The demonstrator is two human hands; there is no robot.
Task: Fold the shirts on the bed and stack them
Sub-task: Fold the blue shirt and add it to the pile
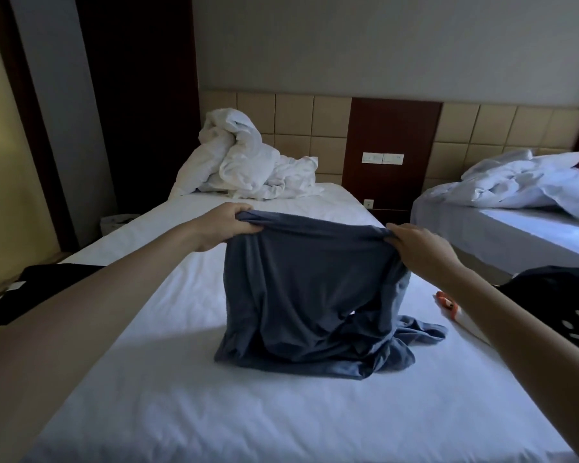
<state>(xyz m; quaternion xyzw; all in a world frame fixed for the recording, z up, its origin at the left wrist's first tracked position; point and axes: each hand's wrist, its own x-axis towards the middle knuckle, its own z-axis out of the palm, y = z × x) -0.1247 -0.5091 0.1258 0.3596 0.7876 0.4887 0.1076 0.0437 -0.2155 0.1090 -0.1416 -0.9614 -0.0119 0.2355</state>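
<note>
Gripping the blue-grey shirt (308, 295) by its bunched upper edge, fingers (243, 208) curled tight round the cloth, the left hand (224, 227) and right hand (418, 243) are holding it up over the middle of the bed (181, 396), its long axis hanging near vertical, lower end and one sleeve pooling there.

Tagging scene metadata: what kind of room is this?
Likely a hotel twin room: a near bed and a second bed in white linen, a padded headboard running behind both, and a wood panel with switch plates between them.
</note>
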